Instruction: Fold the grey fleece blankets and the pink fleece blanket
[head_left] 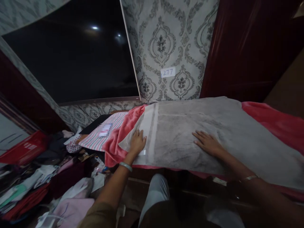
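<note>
A grey towel with a pale band near its left end lies spread over a long surface. My left hand rests flat on the towel's left end, by the pale band, fingers apart. Farther right, my right hand lies on the grey cloth with its fingers stretched out. Red plush cloth shows from under the towel on the left, and more red cloth shows at the right. Neither hand grips anything that I can see.
A striped cloth with a blurred item on it lies left of the red cloth. Heaped clothes and a red basket fill the lower left. Behind stand a large television and a patterned wall with a "277" label.
</note>
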### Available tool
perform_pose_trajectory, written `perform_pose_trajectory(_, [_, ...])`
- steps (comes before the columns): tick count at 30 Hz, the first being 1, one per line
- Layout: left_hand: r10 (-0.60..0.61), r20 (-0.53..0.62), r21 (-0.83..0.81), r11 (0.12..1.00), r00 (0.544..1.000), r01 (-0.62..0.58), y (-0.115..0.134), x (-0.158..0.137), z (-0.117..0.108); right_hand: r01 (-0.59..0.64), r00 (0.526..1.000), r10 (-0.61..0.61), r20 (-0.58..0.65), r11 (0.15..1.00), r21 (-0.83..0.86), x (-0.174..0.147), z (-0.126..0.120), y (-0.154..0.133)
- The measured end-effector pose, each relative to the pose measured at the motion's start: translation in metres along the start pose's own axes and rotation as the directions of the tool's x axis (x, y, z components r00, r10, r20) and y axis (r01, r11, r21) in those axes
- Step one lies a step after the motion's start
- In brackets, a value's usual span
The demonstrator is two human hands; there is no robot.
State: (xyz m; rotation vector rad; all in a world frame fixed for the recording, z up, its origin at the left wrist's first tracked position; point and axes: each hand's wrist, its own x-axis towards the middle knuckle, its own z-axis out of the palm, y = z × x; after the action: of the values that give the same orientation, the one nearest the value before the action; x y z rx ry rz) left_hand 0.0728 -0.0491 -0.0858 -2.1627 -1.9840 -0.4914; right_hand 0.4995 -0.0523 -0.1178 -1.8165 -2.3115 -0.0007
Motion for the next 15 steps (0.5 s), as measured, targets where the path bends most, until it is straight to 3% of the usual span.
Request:
perform_pose_trajectory(5, [-0.015, -0.042, -0.001, 1.0, 0.999, 0.015, 0.007, -0.001, 0.005, -0.166, 0.985, 0.163, -0.049, 0.985, -0.044, -0.043, -0.008, 0.038])
perform_pose_trajectory(10, [0.001, -0.061, -0.043, 0.999, 0.998, -0.004, 0.001, -0.007, -0.013, -0.199, 0.972, 0.187, -0.139, 0.977, -0.079, -0.058, -0.012, 0.028])
perform_pose_trajectory(13, [-0.157, -0.114, -0.078, 0.986, 0.981, 0.148, -0.024, -0.02, -0.032, -0.172, 0.977, 0.16, -0.143, 0.982, -0.078, -0.061, -0.014, 0.023])
perform_pose_trajectory(15, [-0.333, -0.136, -0.142, 0.939, 0.933, 0.314, -0.05, -0.032, -0.046, -0.152, 0.979, 0.138, -0.149, 0.985, -0.085, -0.062, -0.012, 0.024])
